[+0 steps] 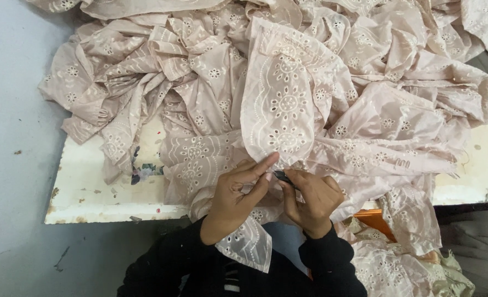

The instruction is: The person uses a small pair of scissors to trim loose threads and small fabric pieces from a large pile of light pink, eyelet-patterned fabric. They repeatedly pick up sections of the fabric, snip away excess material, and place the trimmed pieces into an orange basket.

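Two hands pinch lacy eyelet cloth [281,104]; right hand [310,201] grips dark snips [283,176]

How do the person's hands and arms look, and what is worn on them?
Both arms wear long black sleeves that end at the wrists. The left hand and right hand are bare: no gloves, and no rings or watch that I can see.

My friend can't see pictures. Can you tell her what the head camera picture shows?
Two hands work on a piece of pale pink lace cloth: the left hand pinches its edge while the right hand holds a small dark tool against it. A big pile of the same cloth covers a worn white table.
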